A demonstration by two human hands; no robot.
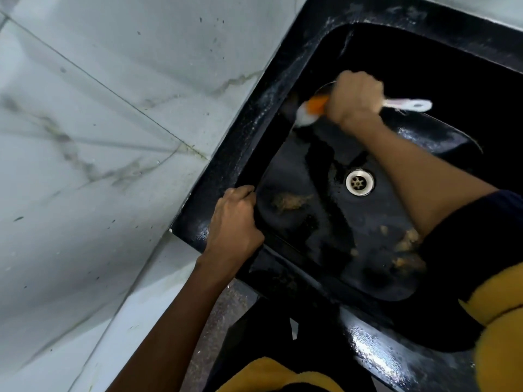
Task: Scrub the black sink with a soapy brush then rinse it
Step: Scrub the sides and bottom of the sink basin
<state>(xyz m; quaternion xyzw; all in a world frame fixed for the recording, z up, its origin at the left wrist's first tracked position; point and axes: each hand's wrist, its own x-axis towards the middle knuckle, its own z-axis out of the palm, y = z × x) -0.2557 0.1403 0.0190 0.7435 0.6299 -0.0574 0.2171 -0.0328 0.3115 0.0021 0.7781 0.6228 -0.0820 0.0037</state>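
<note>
The black sink fills the right half of the view, wet, with brownish grime patches on its basin floor. A round metal drain sits in the middle of the basin. My right hand grips a brush with an orange and white head and a pale handle. The blurred bristles press against the sink's left inner wall near the rim. My left hand holds the sink's near-left rim with curled fingers.
White marbled wall tiles cover the left side, right up against the sink's edge. Brown grime lies on the basin floor near my left hand, more beside my right arm. A speckled floor shows below the sink.
</note>
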